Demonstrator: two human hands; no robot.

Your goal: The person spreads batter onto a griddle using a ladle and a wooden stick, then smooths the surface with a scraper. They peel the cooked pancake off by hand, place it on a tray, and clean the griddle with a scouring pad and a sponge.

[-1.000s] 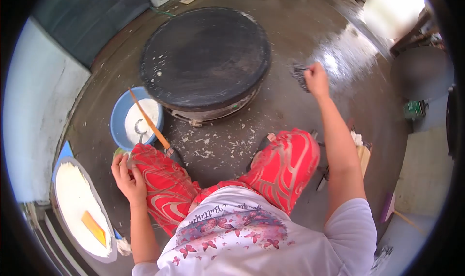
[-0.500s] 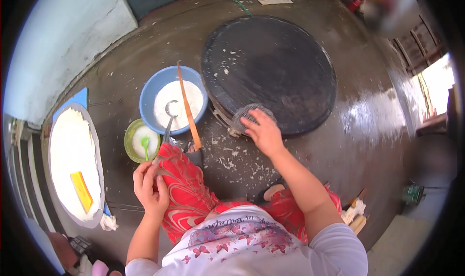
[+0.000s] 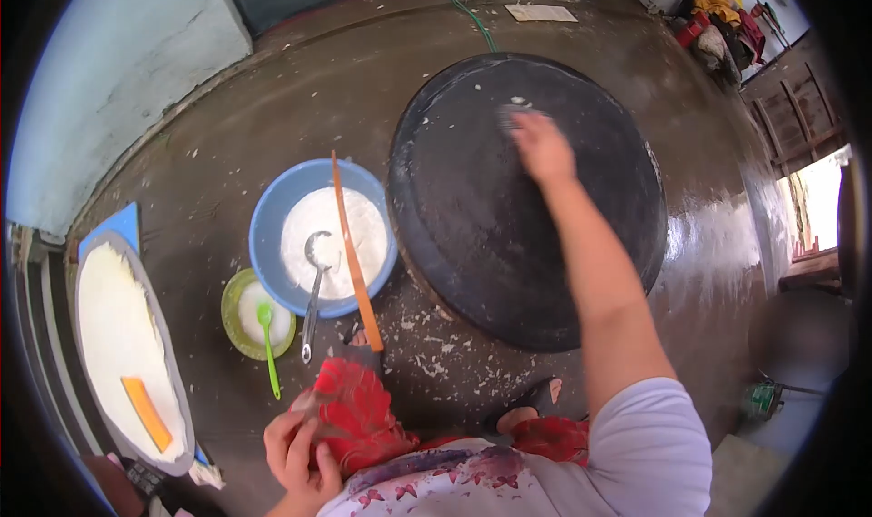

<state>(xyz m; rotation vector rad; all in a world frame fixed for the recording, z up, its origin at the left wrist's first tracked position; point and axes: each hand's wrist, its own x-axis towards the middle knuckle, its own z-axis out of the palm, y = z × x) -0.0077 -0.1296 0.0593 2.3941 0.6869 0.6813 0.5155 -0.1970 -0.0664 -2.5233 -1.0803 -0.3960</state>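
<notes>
- Left hand (image 3: 295,449) lies loosely curled on the red-clad knee (image 3: 361,410), holding nothing, apparently bracing the squat.
- Just beyond it, a blue batter bowl (image 3: 262,236) sits within easy reach.
- Right hand (image 3: 542,145), arm outstretched, clamps a grey scrubbing pad (image 3: 509,116) beneath its fingertips against the dark round griddle (image 3: 490,254).

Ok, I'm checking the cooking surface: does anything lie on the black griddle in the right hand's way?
Nothing visible does. The right hand is over the griddle, whose top bears only white specks. The blue bowl and wooden stick sit beside its rim, on the floor.
</notes>
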